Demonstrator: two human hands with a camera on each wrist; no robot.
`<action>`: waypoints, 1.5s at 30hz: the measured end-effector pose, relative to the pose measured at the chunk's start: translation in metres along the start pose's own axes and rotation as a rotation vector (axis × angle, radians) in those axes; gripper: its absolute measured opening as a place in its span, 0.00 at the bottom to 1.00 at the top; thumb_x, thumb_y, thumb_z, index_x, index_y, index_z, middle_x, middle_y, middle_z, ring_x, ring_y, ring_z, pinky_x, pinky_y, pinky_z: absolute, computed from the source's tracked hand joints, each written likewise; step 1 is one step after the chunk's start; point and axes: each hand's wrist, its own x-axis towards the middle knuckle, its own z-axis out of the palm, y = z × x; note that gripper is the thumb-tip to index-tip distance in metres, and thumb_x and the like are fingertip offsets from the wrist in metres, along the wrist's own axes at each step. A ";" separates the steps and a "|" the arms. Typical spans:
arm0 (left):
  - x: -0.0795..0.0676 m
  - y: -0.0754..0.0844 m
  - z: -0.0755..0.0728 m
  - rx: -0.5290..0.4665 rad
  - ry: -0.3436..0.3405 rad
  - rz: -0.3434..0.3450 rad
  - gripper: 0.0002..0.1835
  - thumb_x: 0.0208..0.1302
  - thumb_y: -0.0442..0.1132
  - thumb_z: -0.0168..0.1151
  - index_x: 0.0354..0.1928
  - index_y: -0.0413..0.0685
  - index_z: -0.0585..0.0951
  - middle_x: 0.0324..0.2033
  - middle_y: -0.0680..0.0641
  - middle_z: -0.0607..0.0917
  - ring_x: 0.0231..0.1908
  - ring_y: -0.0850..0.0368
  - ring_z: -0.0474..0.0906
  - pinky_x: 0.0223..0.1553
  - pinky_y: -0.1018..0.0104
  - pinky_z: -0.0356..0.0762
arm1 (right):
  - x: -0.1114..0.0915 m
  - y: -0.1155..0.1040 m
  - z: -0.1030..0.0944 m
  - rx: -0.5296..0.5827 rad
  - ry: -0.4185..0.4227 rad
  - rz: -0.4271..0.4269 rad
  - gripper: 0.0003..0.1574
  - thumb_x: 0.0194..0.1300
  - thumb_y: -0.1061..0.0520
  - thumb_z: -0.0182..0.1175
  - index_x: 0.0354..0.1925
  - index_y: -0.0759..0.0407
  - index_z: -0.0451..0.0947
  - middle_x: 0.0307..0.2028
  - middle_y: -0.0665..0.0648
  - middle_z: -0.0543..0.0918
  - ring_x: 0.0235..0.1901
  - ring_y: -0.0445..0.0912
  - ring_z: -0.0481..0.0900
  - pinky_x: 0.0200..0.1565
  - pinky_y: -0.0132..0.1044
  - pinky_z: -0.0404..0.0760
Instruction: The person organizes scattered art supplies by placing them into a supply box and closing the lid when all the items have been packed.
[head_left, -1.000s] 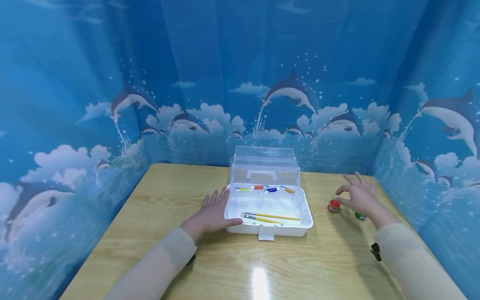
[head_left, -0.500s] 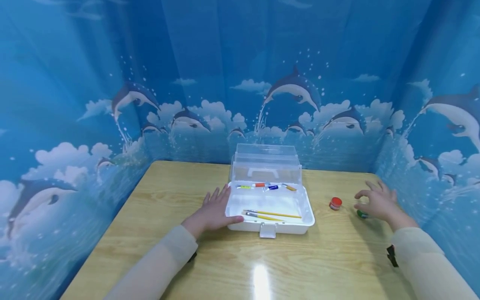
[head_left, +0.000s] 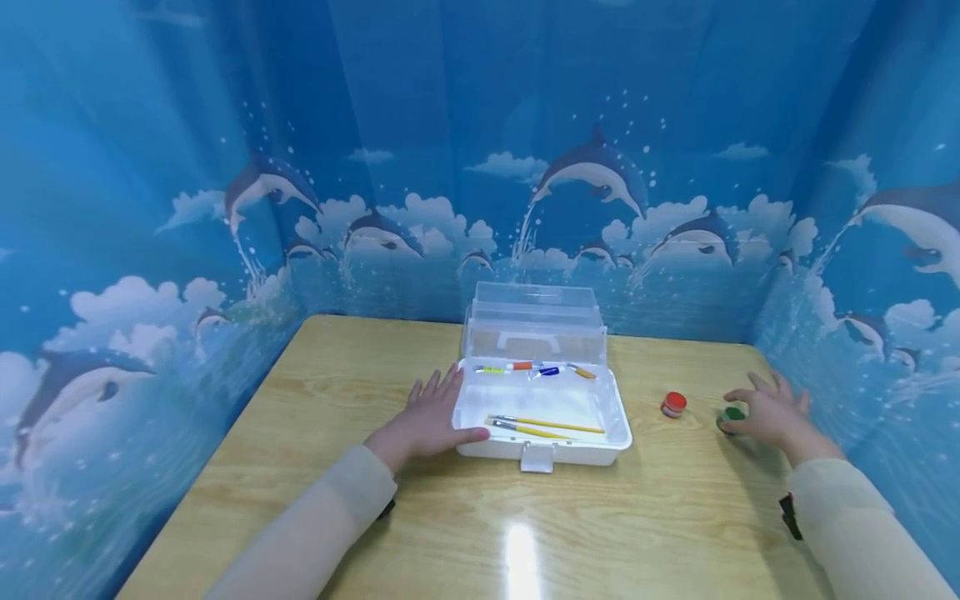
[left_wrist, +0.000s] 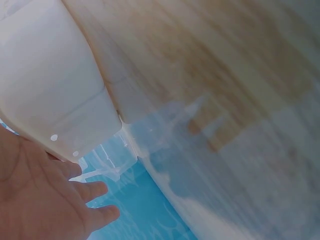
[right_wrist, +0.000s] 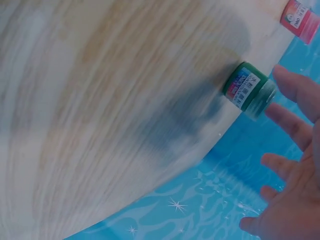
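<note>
1. Beyond the left hand's (head_left: 427,421) thumb, inside the white box (head_left: 487,451), we see paintbrushes (head_left: 540,432) and small coloured tubes (head_left: 549,372); we judge that part done.
2. Those left fingers lie spread along its side.
3. The right hand's (head_left: 776,421) fingers stand apart at the green paint jar (right_wrist: 242,87); whether they touch it, we can't tell.
4. That jar and the red paint jar (head_left: 674,404), left of those fingers, seem what's left.

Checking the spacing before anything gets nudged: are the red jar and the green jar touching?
Apart. The head view shows bare table between the red jar and the green jar.
</note>
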 end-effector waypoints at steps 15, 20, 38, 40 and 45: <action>0.001 0.000 -0.002 -0.009 0.005 0.019 0.65 0.54 0.82 0.52 0.80 0.51 0.38 0.79 0.48 0.36 0.77 0.40 0.33 0.74 0.40 0.29 | 0.002 0.009 0.007 -0.021 -0.027 0.041 0.37 0.55 0.40 0.73 0.54 0.64 0.81 0.70 0.84 0.47 0.68 0.81 0.25 0.54 0.83 0.22; 0.001 0.000 -0.002 -0.006 0.003 0.027 0.65 0.55 0.81 0.53 0.80 0.51 0.38 0.79 0.47 0.37 0.77 0.39 0.34 0.73 0.39 0.30 | 0.001 0.006 0.006 -0.025 -0.030 0.053 0.36 0.55 0.40 0.73 0.52 0.64 0.82 0.70 0.84 0.47 0.68 0.81 0.26 0.55 0.83 0.23; -0.001 0.001 -0.003 -0.013 0.005 0.029 0.66 0.54 0.82 0.52 0.80 0.49 0.39 0.79 0.47 0.38 0.77 0.39 0.33 0.73 0.40 0.29 | -0.001 -0.023 -0.017 -0.025 -0.019 0.012 0.28 0.55 0.41 0.73 0.45 0.62 0.85 0.71 0.83 0.46 0.69 0.78 0.23 0.56 0.81 0.21; -0.001 0.000 -0.003 -0.011 0.003 0.027 0.66 0.53 0.82 0.52 0.80 0.50 0.38 0.79 0.47 0.38 0.77 0.39 0.33 0.73 0.40 0.29 | 0.000 -0.027 -0.023 -0.030 -0.018 0.004 0.28 0.56 0.41 0.73 0.45 0.61 0.85 0.71 0.83 0.46 0.69 0.78 0.24 0.56 0.81 0.21; 0.000 0.000 -0.002 -0.008 0.005 0.029 0.66 0.53 0.83 0.51 0.80 0.49 0.38 0.79 0.46 0.38 0.77 0.39 0.33 0.73 0.40 0.29 | 0.002 -0.039 -0.037 -0.026 -0.009 -0.001 0.25 0.55 0.42 0.73 0.42 0.60 0.85 0.72 0.81 0.45 0.70 0.78 0.23 0.56 0.80 0.19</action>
